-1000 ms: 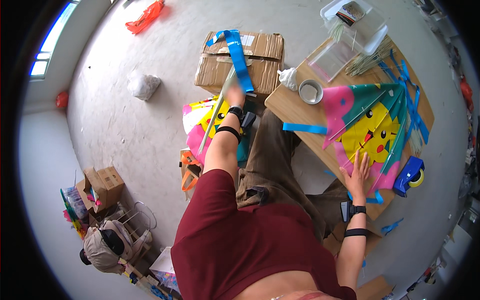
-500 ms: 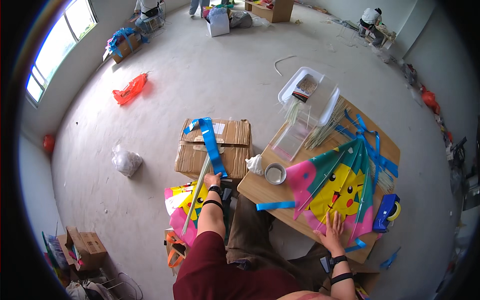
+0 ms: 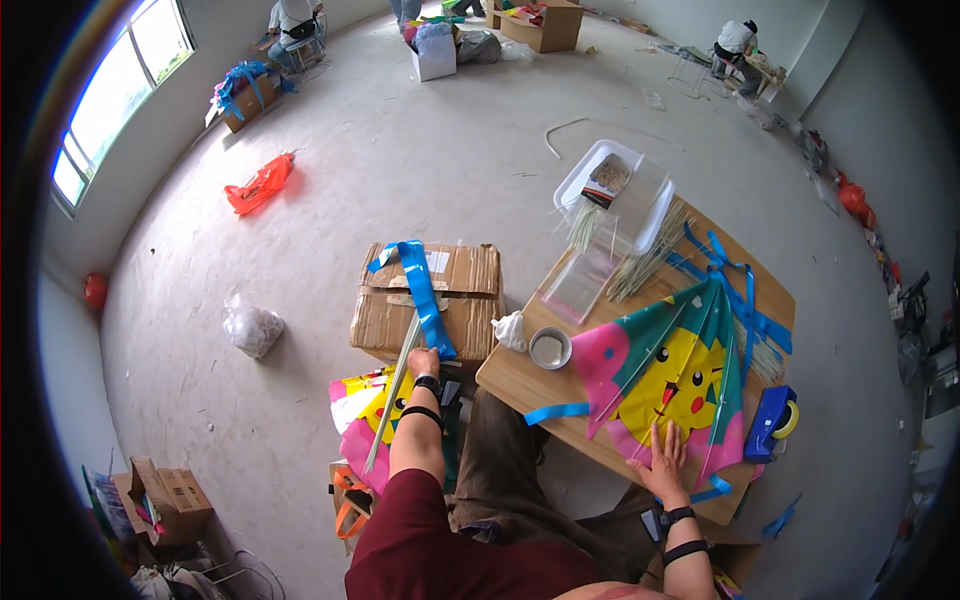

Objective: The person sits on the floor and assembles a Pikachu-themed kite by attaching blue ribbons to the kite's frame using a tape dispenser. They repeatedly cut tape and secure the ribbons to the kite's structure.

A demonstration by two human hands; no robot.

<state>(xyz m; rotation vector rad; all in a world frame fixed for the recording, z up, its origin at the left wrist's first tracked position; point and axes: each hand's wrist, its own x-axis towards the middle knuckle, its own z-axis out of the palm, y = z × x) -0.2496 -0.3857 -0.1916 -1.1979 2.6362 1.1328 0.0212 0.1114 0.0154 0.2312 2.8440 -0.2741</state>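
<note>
Had the pink, green and yellow kite (image 3: 672, 380) spread across the desk (image 3: 508, 378), out at four o'clock in the view! Rested the right grip (image 3: 662, 465) on its six o'clock end, fingers apart. Had the left grip (image 3: 425, 363) away at nine o'clock from it, right at the lower end of a wide blue ribbon (image 3: 421, 300); could not tell whether clamped on it. Saw pale sticks (image 3: 393, 400) slanting beside that grip, over a second bright kite (image 3: 362, 440), and a brown carton (image 3: 472, 275) beneath the ribbon. Around the desk kite, spotted a blue tape dispenser (image 3: 766, 422) at four o'clock, a round tin (image 3: 551, 348) between nine and ten, a white tray (image 3: 573, 184) at eleven! Farther out, at ten o'clock in the view, caught a red plastic bag (image 3: 260, 187) on the floor (image 3: 320, 350).
</note>
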